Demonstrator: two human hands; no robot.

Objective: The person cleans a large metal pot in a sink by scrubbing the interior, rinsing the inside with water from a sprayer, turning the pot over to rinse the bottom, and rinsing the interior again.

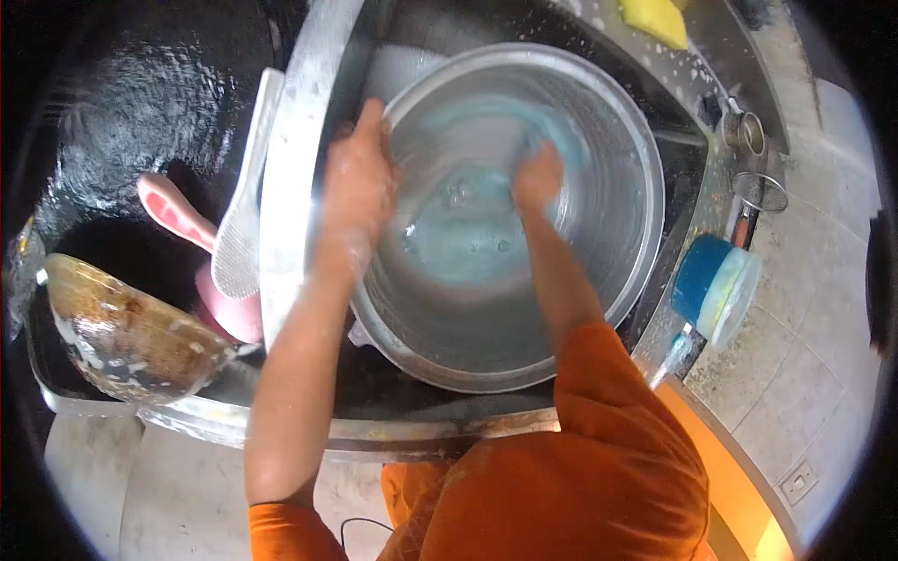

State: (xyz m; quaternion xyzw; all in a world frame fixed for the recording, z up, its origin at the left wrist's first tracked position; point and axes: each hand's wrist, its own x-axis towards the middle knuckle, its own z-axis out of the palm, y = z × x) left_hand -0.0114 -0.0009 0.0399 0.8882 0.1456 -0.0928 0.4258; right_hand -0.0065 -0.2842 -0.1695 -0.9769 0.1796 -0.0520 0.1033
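Observation:
A large round metal pot (449, 360) sits in the sink, with cloudy bluish water and bubbles at its bottom. My left hand (360, 178), wet with suds, is closed on the pot's left rim. Inside the pot, my right hand (539, 176) presses near the inner wall toward the far right. Its fingers look curled together, but motion blur hides what is in them, if anything.
Left of the metal divider (297, 168) are a white rice paddle (245, 215), a pink-handled utensil (173, 210) and a stained bowl (131, 327). To the right stand small strainers (760, 192) and a blue tub (703, 279). A yellow sponge (655, 19) lies at the back.

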